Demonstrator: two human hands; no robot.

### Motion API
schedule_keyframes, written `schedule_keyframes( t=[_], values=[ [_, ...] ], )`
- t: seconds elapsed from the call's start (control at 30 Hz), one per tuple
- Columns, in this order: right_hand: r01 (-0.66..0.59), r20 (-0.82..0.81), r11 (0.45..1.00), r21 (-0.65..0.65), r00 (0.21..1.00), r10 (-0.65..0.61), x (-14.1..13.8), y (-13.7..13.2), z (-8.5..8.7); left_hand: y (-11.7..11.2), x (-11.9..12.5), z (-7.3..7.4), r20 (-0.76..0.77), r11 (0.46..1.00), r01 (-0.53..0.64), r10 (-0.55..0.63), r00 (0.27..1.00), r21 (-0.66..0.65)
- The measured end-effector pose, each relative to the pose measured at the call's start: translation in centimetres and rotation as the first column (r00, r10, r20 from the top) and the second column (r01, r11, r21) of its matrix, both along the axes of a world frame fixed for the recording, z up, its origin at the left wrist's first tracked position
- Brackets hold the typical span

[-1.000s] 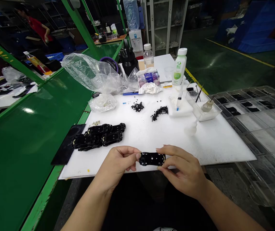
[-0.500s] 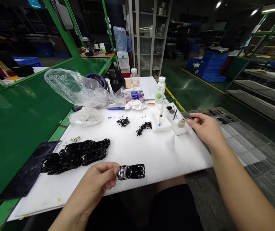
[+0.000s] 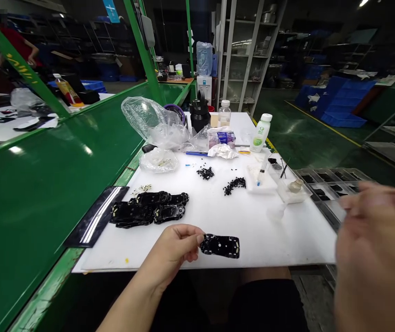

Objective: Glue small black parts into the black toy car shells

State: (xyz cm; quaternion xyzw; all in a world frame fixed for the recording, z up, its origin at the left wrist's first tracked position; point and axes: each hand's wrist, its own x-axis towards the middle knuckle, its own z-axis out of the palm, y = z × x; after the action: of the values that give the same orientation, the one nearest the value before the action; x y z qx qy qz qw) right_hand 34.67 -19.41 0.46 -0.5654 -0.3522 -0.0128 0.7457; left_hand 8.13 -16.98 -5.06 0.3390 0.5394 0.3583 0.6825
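The left hand (image 3: 174, 249) pinches one end of a black car-shaped plate (image 3: 220, 246), above the surface (image 3: 200, 214). The right hand (image 3: 377, 253), at the small jar (image 3: 296, 186) a moment ago, is now up well right of the plate, blurred; I can't tell whether it grips anything. So the hands are apart, and the left alone bears the plate.

Left of the plate lies a pile of black pieces (image 3: 133, 215); beyond it, a heap of black bits (image 3: 205, 173); beyond and rightward, a syringe (image 3: 262, 171). Far left of the plate stands a person in red (image 3: 15, 46); far behind it, a water dispenser (image 3: 204, 87); far right, blue crates (image 3: 344, 101).
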Motion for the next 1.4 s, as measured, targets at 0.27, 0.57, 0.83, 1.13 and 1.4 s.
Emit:
schedule_keyframes(
  t=[0.27, 0.57, 0.83, 1.13, 1.4],
  values=[
    [-0.662, 0.24, 0.725, -0.19, 0.685, 0.688, -7.8, -2.6, -1.9, 0.1, -0.2, -0.5, 0.017, 0.998, 0.054, -0.055, 0.998, 0.03],
    [-0.699, 0.202, 0.674, -0.24, 0.643, 0.739, -8.6, -1.9, -2.5, 0.0, -0.4, -0.9, 0.033, 0.997, 0.061, -0.062, 0.998, 0.039],
    [-0.709, 0.193, 0.659, -0.251, 0.631, 0.751, -8.6, -1.8, -2.8, 0.0, -0.5, -0.9, 0.05, 0.997, 0.065, -0.067, 0.997, 0.037],
    [-0.02, 0.261, 0.991, 0.135, 0.965, -0.016, -2.1, -0.7, -0.2, 0.1, -0.5, -0.9, 0.043, 0.999, 0.043, -0.044, 0.998, 0.014],
    [0.131, 0.269, 0.98, -0.149, 0.959, -0.087, 10.4, 5.0, -3.1, 0.7, -1.2, -2.0, 0.082, 0.998, 0.067, -0.067, 0.994, 0.009]
  ],
)
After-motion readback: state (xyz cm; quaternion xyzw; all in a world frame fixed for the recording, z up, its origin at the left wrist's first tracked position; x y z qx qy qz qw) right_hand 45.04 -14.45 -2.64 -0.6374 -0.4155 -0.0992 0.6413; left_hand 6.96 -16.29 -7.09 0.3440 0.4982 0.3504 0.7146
